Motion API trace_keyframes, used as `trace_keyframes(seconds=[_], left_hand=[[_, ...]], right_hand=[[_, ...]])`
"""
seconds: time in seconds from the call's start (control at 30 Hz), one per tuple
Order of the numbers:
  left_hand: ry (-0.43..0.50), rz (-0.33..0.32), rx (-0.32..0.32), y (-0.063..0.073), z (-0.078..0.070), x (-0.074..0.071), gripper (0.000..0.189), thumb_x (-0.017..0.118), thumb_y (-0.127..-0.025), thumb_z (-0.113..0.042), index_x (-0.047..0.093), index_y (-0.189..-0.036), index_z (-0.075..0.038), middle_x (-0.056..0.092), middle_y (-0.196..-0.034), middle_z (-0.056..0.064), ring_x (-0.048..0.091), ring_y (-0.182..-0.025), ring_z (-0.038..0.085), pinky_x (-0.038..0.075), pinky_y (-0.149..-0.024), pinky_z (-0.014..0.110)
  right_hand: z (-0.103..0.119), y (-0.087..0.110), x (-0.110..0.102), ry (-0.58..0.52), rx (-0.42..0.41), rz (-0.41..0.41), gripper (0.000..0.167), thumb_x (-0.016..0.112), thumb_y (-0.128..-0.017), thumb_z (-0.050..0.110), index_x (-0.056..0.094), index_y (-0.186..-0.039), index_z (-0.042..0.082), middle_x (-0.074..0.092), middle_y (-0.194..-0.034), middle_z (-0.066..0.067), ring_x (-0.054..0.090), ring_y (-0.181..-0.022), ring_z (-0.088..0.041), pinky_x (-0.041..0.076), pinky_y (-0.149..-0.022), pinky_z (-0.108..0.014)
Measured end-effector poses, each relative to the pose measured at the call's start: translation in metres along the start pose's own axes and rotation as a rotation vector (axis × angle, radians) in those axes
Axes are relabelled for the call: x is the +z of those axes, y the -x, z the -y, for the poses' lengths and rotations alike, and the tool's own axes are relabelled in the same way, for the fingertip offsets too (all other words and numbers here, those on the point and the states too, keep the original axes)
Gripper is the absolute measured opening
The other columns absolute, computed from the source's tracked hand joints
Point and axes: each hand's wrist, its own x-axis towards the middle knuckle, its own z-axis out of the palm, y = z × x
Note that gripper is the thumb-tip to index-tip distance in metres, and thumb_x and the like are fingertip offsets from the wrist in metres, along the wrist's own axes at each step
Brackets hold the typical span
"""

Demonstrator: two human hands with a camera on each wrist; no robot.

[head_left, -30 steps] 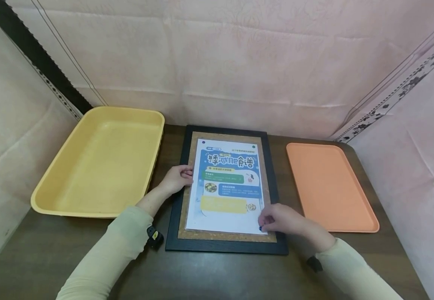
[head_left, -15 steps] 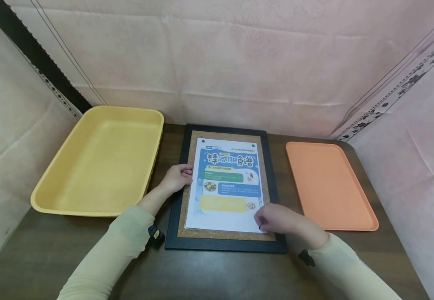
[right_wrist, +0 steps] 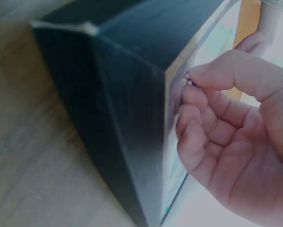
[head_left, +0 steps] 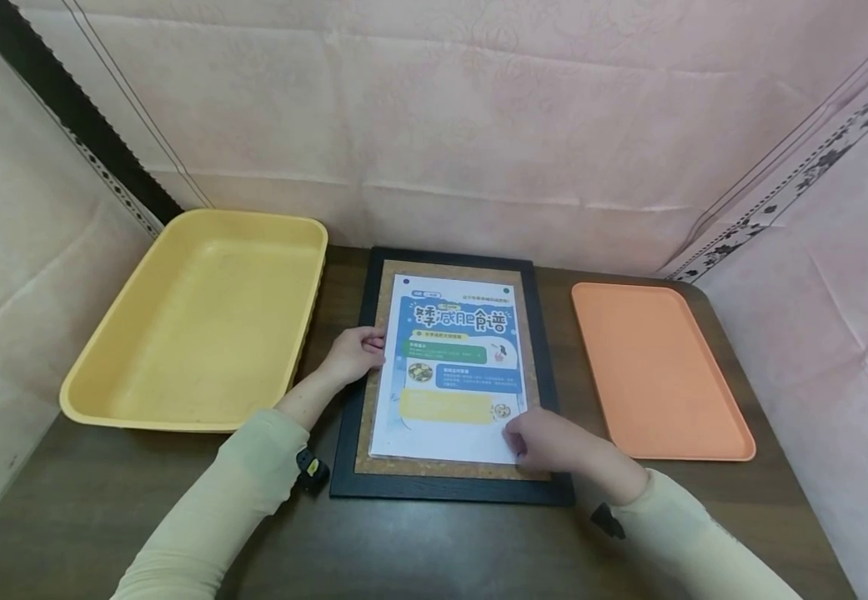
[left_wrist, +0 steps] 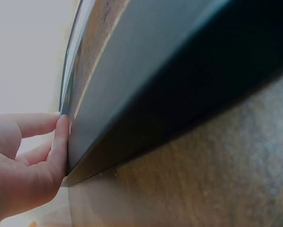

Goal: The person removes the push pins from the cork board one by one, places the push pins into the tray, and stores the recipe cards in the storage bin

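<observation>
A printed poster [head_left: 449, 442] in blue, green and yellow lies on a cork board [head_left: 434, 468] with a black frame [head_left: 449, 488]. Small dark pins [head_left: 407, 282] show at its top corners. My left hand [head_left: 351, 357] is at the poster's left edge; in the left wrist view its thumb and index fingertip meet on that edge. At the lower right corner is my right hand [head_left: 554, 440], fingers curled. The right wrist view shows it pinching a small dark blue push pin [right_wrist: 192, 83] between thumb and index finger, close against the sheet. The pin is hidden in the head view.
A large yellow tray [head_left: 201, 333] stands left of the board, close to my left forearm. To the right lies a flat orange tray [head_left: 662, 375]. Pale cloth [head_left: 434, 125] hangs behind and at both sides of the brown table [head_left: 403, 550].
My right hand has shifted slightly left over the poster's lower right corner, and the blue push pin is now covered in the head view. The left hand has stayed in place.
</observation>
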Motion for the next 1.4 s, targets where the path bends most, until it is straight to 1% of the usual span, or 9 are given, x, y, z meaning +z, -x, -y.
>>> trace_keyframes(seconds=[0.13, 0.27, 0.57, 0.73, 0.9, 1.03, 1.13, 1.23, 1.4], left_hand=[[-0.003, -0.003, -0.004, 0.000, 0.000, 0.000, 0.049, 0.058, -0.089, -0.003, 0.045, -0.136, 0.000, 0.056, -0.120, 0.019, 0.057, -0.101, 0.027, 0.052, -0.090, 0.037], [-0.007, -0.007, -0.007, 0.001, -0.001, 0.000, 0.049, 0.058, -0.089, -0.003, 0.045, -0.136, 0.000, 0.056, -0.120, 0.019, 0.057, -0.101, 0.027, 0.052, -0.090, 0.037], [-0.010, 0.001, 0.008, 0.000, 0.000, 0.001, 0.049, 0.057, -0.088, -0.003, 0.045, -0.135, 0.002, 0.056, -0.120, 0.020, 0.057, -0.102, 0.028, 0.053, -0.089, 0.037], [-0.010, -0.001, 0.016, 0.001, 0.000, 0.000, 0.049, 0.057, -0.088, -0.002, 0.044, -0.135, 0.002, 0.056, -0.120, 0.020, 0.057, -0.102, 0.028, 0.053, -0.088, 0.036], [-0.011, 0.000, 0.019, -0.001, 0.000, 0.000, 0.049, 0.057, -0.088, -0.002, 0.044, -0.136, 0.002, 0.055, -0.119, 0.020, 0.057, -0.102, 0.028, 0.053, -0.088, 0.036], [-0.012, 0.004, 0.024, -0.002, 0.000, 0.000, 0.049, 0.057, -0.088, -0.002, 0.044, -0.136, 0.002, 0.055, -0.119, 0.020, 0.057, -0.102, 0.028, 0.053, -0.088, 0.036], [-0.010, 0.002, 0.016, -0.001, 0.000, 0.000, 0.049, 0.057, -0.088, -0.002, 0.044, -0.135, 0.002, 0.055, -0.119, 0.020, 0.057, -0.102, 0.028, 0.053, -0.089, 0.036], [-0.006, 0.000, 0.010, -0.001, -0.001, -0.001, 0.049, 0.057, -0.088, -0.003, 0.045, -0.135, 0.001, 0.055, -0.119, 0.019, 0.057, -0.103, 0.028, 0.052, -0.089, 0.037], [-0.012, 0.004, 0.011, 0.000, 0.000, -0.001, 0.048, 0.057, -0.089, -0.004, 0.044, -0.136, 0.001, 0.055, -0.120, 0.019, 0.057, -0.104, 0.028, 0.052, -0.091, 0.037]], right_hand=[[-0.004, -0.001, -0.001, -0.059, -0.051, -0.002, 0.012, 0.071, -0.080, 0.012, 0.063, -0.074, 0.019, 0.057, -0.073, 0.008, 0.053, -0.058, -0.007, 0.045, -0.053, -0.015], [-0.008, -0.002, -0.003, -0.094, -0.086, 0.020, 0.013, 0.069, -0.081, 0.011, 0.064, -0.071, 0.019, 0.058, -0.072, 0.009, 0.054, -0.059, -0.007, 0.046, -0.054, -0.017], [-0.015, -0.006, -0.008, -0.152, -0.084, 0.145, 0.016, 0.066, -0.082, 0.009, 0.064, -0.070, 0.019, 0.061, -0.078, 0.009, 0.058, -0.067, -0.008, 0.048, -0.059, -0.020], [-0.017, -0.009, -0.013, -0.162, -0.108, 0.221, 0.015, 0.064, -0.083, 0.008, 0.064, -0.071, 0.017, 0.061, -0.072, 0.008, 0.058, -0.065, -0.010, 0.047, -0.061, -0.020], [-0.023, -0.010, -0.017, -0.232, -0.124, 0.262, 0.012, 0.064, -0.084, 0.009, 0.067, -0.075, 0.016, 0.063, -0.074, 0.006, 0.060, -0.070, -0.011, 0.049, -0.066, -0.023], [-0.027, -0.010, -0.017, -0.281, -0.103, 0.231, 0.011, 0.064, -0.086, 0.011, 0.069, -0.079, 0.018, 0.064, -0.077, 0.005, 0.061, -0.074, -0.014, 0.051, -0.070, -0.027], [-0.030, -0.009, -0.018, -0.319, -0.079, 0.180, 0.008, 0.064, -0.086, 0.014, 0.070, -0.083, 0.018, 0.064, -0.080, 0.004, 0.060, -0.076, -0.015, 0.051, -0.071, -0.028], [-0.032, -0.009, -0.019, -0.374, -0.045, 0.125, 0.007, 0.065, -0.086, 0.016, 0.071, -0.087, 0.016, 0.064, -0.082, 0.001, 0.059, -0.077, -0.017, 0.050, -0.070, -0.028], [-0.033, -0.009, -0.023, -0.478, 0.001, 0.044, 0.013, 0.064, -0.087, 0.018, 0.071, -0.090, 0.008, 0.065, -0.086, -0.005, 0.059, -0.073, -0.020, 0.049, -0.068, -0.027]])
